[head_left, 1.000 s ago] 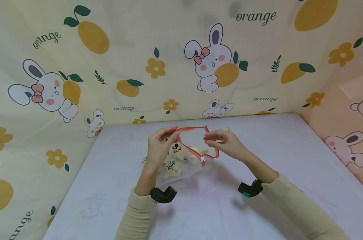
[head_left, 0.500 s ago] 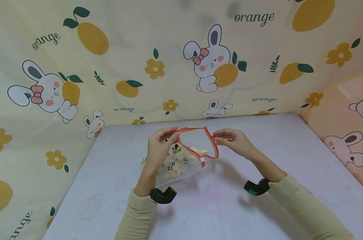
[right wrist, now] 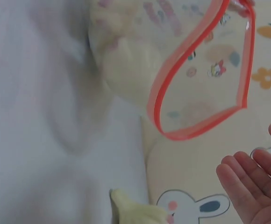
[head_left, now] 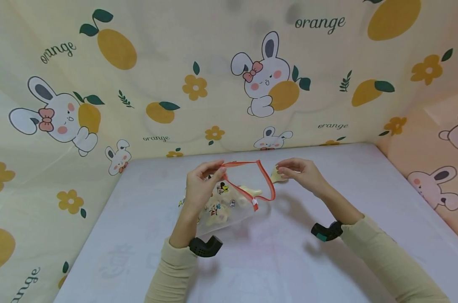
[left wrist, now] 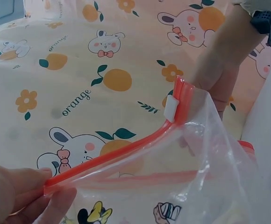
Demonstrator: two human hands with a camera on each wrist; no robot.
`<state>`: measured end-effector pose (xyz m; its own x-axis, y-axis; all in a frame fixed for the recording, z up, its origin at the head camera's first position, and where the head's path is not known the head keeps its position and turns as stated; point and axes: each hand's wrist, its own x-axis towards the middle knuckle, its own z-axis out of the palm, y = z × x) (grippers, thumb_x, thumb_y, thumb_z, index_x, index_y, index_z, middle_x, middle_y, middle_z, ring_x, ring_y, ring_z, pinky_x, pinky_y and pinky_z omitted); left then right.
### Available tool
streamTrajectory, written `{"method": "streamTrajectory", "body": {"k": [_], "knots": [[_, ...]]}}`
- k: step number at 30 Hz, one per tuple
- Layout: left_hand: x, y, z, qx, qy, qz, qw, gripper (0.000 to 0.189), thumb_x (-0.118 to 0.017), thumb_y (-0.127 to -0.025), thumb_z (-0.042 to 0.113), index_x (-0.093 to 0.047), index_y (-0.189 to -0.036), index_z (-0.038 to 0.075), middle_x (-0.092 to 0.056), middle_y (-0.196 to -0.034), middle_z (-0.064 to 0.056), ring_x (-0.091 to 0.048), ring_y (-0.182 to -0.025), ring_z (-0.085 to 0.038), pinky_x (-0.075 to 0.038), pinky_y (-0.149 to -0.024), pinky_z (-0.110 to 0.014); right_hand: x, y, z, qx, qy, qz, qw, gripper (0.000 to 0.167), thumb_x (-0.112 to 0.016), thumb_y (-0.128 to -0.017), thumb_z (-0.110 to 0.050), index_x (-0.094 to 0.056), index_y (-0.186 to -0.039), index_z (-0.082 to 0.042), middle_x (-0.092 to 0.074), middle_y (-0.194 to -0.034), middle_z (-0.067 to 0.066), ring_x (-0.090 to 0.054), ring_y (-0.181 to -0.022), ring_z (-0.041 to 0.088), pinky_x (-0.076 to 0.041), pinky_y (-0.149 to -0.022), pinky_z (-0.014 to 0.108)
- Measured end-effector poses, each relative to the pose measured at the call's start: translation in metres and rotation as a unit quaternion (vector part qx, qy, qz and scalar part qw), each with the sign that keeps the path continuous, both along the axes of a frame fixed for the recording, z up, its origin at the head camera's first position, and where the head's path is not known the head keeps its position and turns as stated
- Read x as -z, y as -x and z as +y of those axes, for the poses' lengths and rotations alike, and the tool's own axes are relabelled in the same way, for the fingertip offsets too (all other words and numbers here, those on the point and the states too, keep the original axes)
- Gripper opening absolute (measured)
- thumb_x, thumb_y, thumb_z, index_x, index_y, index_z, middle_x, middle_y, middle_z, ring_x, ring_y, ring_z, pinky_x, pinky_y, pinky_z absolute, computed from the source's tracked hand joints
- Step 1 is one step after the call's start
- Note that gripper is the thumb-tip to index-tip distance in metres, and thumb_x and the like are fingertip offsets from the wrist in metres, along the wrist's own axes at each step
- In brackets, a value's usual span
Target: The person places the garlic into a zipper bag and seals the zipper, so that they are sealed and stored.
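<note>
My left hand [head_left: 202, 185] pinches the zip edge of a clear plastic zip bag [head_left: 242, 210] with cartoon prints. Its red-orange zip strip [left wrist: 112, 156] gapes wide, with a white slider [left wrist: 171, 108] at one corner. Pale yellow bulbs [right wrist: 131, 70] that look like garlic sit inside; the neck of one [head_left: 254, 192] points toward the mouth. To the right of the bag, my right hand [head_left: 303, 176] has its fingers stretched out and holds nothing. A loose garlic-like bulb [right wrist: 138, 212] lies on the table beyond the bag, apart from these fingers in the right wrist view.
The table has a whitish cover [head_left: 259, 261] and meets a cream backdrop [head_left: 221, 84] printed with rabbits and oranges. A peach panel [head_left: 433, 147] borders the right side. Black wrist cameras [head_left: 327, 231] are strapped on both arms.
My right hand has drawn back to the right from the bag's rim, and the loose bulb shows beside its fingertips. The left hand and the bag have stayed in place.
</note>
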<state>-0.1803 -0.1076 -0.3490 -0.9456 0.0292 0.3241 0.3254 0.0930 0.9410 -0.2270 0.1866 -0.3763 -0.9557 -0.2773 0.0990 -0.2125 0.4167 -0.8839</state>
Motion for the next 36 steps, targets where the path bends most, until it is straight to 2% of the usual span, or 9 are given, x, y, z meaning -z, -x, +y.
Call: {"method": "streamTrajectory", "body": {"k": [10,19,23,28,31,33,36], "knots": [[0.0,0.0,0.0,-0.005,0.004,-0.006,1.0,0.025,-0.065,-0.09,0.006,-0.067,-0.114,-0.002,-0.068,-0.097,-0.031,-0.067,-0.071,0.003,-0.058,-0.073,-0.014,0.011,0.015,0.011,0.028,0.019,-0.014,0.9993,0.04,-0.061,-0.095,-0.021,-0.058,-0.123,0.007,-0.06,-0.125,0.031,-0.066,-0.088,-0.006,-0.057,-0.077,0.012],[-0.001,0.0,0.001,-0.004,0.006,-0.013,0.9999,0.026,-0.064,-0.091,0.007,-0.066,-0.115,-0.002,-0.068,-0.099,-0.031,-0.066,-0.071,0.003,-0.058,-0.074,-0.015,0.021,0.027,0.018,0.067,-0.011,-0.017,0.9975,0.043,-0.063,-0.094,-0.025,-0.058,-0.124,0.005,-0.06,-0.127,0.028,-0.057,-0.082,-0.017,-0.058,-0.077,0.014],[-0.001,-0.001,0.001,-0.007,0.006,-0.015,0.9999,0.026,-0.065,-0.091,0.006,-0.066,-0.115,-0.002,-0.068,-0.098,-0.03,-0.066,-0.071,0.003,-0.058,-0.074,-0.015,0.025,0.031,0.021,0.077,-0.016,-0.018,0.9967,0.046,-0.064,-0.093,-0.026,-0.058,-0.125,0.006,-0.06,-0.128,0.028,-0.056,-0.08,-0.018,-0.059,-0.079,0.019],[-0.001,-0.001,0.001,-0.01,0.008,-0.017,0.9998,0.025,-0.065,-0.091,0.006,-0.067,-0.115,-0.001,-0.069,-0.097,-0.03,-0.066,-0.071,0.003,-0.058,-0.074,-0.015,0.034,0.037,0.025,0.088,-0.021,-0.022,0.9957,0.046,-0.065,-0.093,-0.026,-0.057,-0.126,0.006,-0.061,-0.127,0.029,-0.056,-0.078,-0.017,-0.058,-0.077,0.016],[-0.001,-0.001,0.001,-0.01,0.007,-0.018,0.9998,0.025,-0.064,-0.091,0.006,-0.067,-0.115,-0.002,-0.068,-0.097,-0.03,-0.066,-0.071,0.003,-0.058,-0.074,-0.015,0.039,0.04,0.026,0.099,-0.036,-0.026,0.9941,0.046,-0.065,-0.093,-0.028,-0.057,-0.126,0.004,-0.061,-0.127,0.027,-0.061,-0.086,-0.007,-0.057,-0.077,0.014],[-0.001,-0.001,0.001,-0.008,0.005,-0.018,0.9998,0.025,-0.065,-0.091,0.006,-0.067,-0.115,-0.002,-0.068,-0.098,-0.03,-0.066,-0.071,0.003,-0.058,-0.074,-0.015,0.043,0.041,0.026,0.11,-0.047,-0.029,0.9924,0.047,-0.065,-0.092,-0.029,-0.057,-0.126,0.003,-0.062,-0.127,0.025,-0.066,-0.096,0.007,-0.055,-0.077,0.013],[0.0,-0.001,0.001,-0.006,0.003,-0.018,0.9998,0.025,-0.065,-0.091,0.006,-0.067,-0.115,-0.001,-0.068,-0.099,-0.03,-0.066,-0.072,0.003,-0.058,-0.074,-0.015,0.047,0.044,0.027,0.13,-0.057,-0.038,0.9891,0.047,-0.067,-0.091,-0.029,-0.058,-0.126,0.001,-0.062,-0.129,0.023,-0.062,-0.114,0.029,-0.049,-0.077,0.012]]}}
